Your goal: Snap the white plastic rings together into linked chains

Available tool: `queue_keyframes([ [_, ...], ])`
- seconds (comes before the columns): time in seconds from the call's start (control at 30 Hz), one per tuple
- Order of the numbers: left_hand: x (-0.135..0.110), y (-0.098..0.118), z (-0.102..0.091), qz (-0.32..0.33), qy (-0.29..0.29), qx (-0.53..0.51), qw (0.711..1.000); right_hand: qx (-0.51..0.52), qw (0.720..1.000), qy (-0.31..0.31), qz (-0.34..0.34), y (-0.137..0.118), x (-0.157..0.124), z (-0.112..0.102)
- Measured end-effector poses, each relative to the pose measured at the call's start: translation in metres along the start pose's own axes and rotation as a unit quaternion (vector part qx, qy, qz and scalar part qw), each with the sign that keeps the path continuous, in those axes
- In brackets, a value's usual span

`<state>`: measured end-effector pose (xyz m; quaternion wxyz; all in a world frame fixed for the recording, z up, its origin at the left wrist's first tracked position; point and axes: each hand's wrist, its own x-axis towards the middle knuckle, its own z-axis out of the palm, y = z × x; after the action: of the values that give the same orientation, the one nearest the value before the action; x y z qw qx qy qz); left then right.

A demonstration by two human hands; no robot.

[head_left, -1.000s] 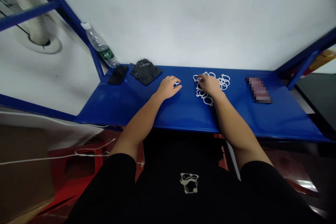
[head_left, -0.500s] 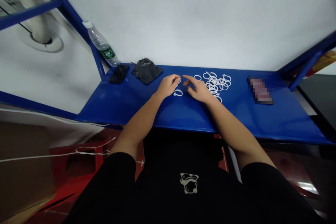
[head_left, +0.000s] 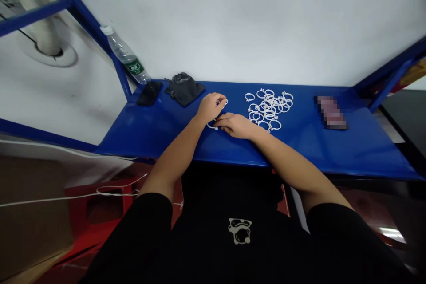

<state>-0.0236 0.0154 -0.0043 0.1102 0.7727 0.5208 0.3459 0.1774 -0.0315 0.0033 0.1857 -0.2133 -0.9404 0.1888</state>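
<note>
Quick look at this setup: a blue painted metal desk is running along a white wall, and a person in a black T-shirt is leaning over it with both forearms out. At the far left corner, a clear plastic water bottle with a green label is leaning against the frame, while a black phone and a crumpled dark plastic bag are lying on the desk nearby. Over on the right, a flat object is sitting there pixelated, so no clue what it is. The action is happening mid-desk: a loose pile of white plastic split rings is lying just right of the hands, and most rings are sitting in that pile, with only two out near the hands. The left hand is curling over, its fingers seemingly pinching one white ring, though they're hiding most of it. The right hand is reaching across low with its fingers together, right at a second white ring, but I can't tell if it's gripping. The overlapping rings are making the pile impossible to count.
</note>
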Motion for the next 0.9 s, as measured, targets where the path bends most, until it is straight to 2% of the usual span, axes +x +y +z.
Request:
queue_keyframes([
  [0.1,-0.001,0.002,0.002,0.006,0.012,-0.008,1.0,-0.023,0.999,-0.018,0.04,0.005,-0.001,0.002],
  [0.23,-0.001,0.003,0.002,0.016,0.018,-0.011,1.0,-0.035,0.995,0.006,0.097,0.021,-0.009,-0.01],
  [0.37,-0.002,0.006,0.0,0.03,0.017,-0.022,0.999,-0.038,0.986,0.081,0.143,0.034,-0.013,-0.022],
  [0.47,-0.003,0.01,-0.001,0.048,-0.015,-0.03,0.998,-0.022,0.973,0.158,0.169,0.04,-0.013,-0.025],
  [0.57,-0.004,0.012,-0.002,0.061,-0.037,-0.027,0.997,-0.002,0.962,0.204,0.179,0.042,-0.012,-0.024],
  [0.9,-0.004,0.017,-0.006,0.077,-0.062,-0.008,0.995,0.077,0.956,0.214,0.183,0.037,-0.017,-0.028],
])
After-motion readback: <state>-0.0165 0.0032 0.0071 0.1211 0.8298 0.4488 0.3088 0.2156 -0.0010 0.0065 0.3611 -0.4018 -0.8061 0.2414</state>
